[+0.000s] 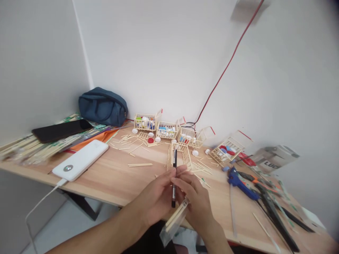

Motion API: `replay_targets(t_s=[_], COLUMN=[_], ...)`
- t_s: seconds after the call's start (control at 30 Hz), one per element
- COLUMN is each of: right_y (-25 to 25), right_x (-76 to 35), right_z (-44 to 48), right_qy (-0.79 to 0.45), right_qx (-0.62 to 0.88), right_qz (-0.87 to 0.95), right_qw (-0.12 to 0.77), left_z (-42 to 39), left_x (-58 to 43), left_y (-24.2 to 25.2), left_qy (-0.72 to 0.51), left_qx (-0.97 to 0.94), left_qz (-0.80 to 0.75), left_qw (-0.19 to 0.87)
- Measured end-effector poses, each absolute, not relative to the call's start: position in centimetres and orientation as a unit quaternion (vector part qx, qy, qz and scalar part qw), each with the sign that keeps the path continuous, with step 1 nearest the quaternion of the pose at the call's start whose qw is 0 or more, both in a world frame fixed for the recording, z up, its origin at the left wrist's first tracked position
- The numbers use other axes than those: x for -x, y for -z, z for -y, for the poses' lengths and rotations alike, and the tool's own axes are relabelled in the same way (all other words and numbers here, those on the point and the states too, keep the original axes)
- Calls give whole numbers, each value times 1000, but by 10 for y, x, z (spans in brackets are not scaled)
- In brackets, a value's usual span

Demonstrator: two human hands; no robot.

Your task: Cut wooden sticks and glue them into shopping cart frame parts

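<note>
A black pen [174, 197] stands nearly upright in the frame, pinched between the fingertips of my left hand [155, 197]. My right hand [197, 197] is closed around a pair of wooden chopsticks in a clear wrapper [172, 223], which sticks out below the palm. The right thumb also touches the pen. Just beyond the fingers, a small stick frame [187, 158] stands partly hidden behind the pen. Loose stick pieces [202, 167] lie around it.
Small stick carts [166, 130] filled with bottle caps line the wall. At left are a white power bank [81, 160], a black phone [62, 130] and a blue pouch [103, 106]. A blue glue gun [242, 183] and a paper carton [275, 158] sit at right.
</note>
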State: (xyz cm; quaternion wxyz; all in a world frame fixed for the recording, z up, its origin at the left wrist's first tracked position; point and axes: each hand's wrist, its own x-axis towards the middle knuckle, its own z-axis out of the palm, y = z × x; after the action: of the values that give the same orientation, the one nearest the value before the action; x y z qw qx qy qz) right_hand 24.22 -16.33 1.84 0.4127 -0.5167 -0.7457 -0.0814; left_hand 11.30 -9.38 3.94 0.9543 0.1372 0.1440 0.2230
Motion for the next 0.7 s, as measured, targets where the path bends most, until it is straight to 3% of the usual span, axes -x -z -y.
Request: replay_targets(t_s=[0.1,0.23,0.37,0.47,0.6,0.7], right_y=[-16,-19,-19,-14,-15,-34], right_x=[-243,-237,-227,-222,-233,-262], right_z=[170,194,216,218,211,208], right_qy=[71,29,-46,-148,-244,-209], right_qx=[495,515,606,629,575,475], right_qz=[723,643,446,326,259,186], right_qw=[477,566,657,690,736,834], left_z=[108,110,101,104,124,129], left_x=[-118,-112,-94,-83,-77,-70], left_y=[-38,-32,-30,-32,-31,-28], left_qy=[-204,-216,-268,-180,-86,-55], left_qx=[-126,-254,-567,-751,-816,-819], left_qz=[-108,-138,-196,-183,-240,-268], left_qw=[965,933,754,608,518,505])
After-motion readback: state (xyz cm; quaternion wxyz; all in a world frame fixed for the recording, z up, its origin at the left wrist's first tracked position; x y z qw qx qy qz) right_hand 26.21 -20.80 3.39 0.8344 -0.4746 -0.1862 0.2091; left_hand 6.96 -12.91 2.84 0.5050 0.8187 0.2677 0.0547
